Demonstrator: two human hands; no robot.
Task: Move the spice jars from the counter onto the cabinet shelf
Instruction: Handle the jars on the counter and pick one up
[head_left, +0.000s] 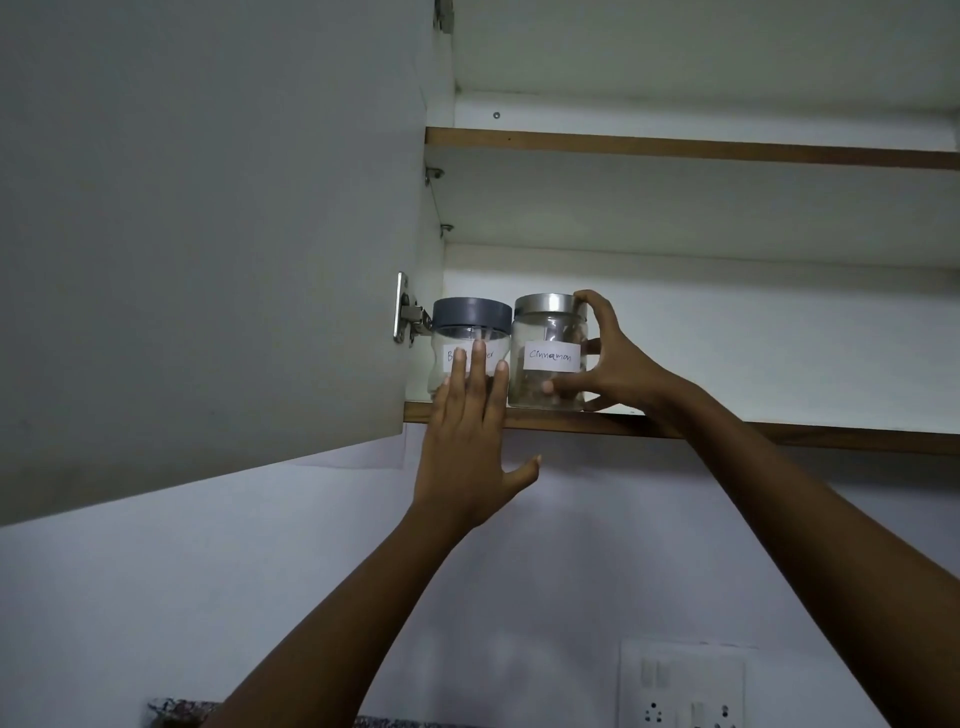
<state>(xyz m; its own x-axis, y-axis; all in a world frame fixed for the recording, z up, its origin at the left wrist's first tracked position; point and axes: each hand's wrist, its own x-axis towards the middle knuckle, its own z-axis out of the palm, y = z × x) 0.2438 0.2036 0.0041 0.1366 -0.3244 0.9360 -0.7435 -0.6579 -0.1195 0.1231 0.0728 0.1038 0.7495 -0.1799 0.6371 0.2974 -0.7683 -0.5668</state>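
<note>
Two clear spice jars stand side by side at the left end of the lower cabinet shelf (727, 428). The left jar (467, 322) has a grey lid and a white label partly hidden by my fingers. The right jar (545, 332) has a silver metal lid and a label reading "Cinnamon". My left hand (470, 441) reaches up with straight fingers pressing flat against the front of the grey-lidded jar. My right hand (608, 358) grips the cinnamon jar from its right side, thumb low at the front, fingers curled round the lid and body.
The white cabinet door (208, 234) hangs open to the left, its hinge (408, 314) close beside the grey-lidded jar. An upper shelf (675, 148) runs above. A wall switch and socket plate (680, 686) sits low right; a speckled counter edge (176, 709) shows at the bottom.
</note>
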